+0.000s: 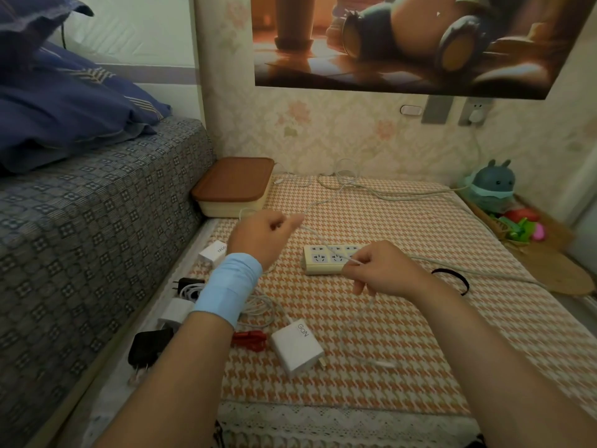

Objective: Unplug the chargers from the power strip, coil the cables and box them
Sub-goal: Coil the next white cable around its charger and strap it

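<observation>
The fingers (294, 220) of the left hand (263, 236) pinch a thin white cable (315, 234) behind and to the left of the cream plastic power strip (323, 259). The fingers (350, 270) of the right hand (386, 271) pinch the same cable over the strip's near edge. From there the cable hangs to the houndstooth-covered desk (426, 350) in front of the strip. A white square charger (297, 348) lies in front-left of the strip, and a lidded cream box with a brown lid (234, 185) sits behind-left of it.

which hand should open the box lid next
Left, likely: the left hand is just before the box; the right hand is farther off, over the power strip. Both pinch the cable.
</observation>
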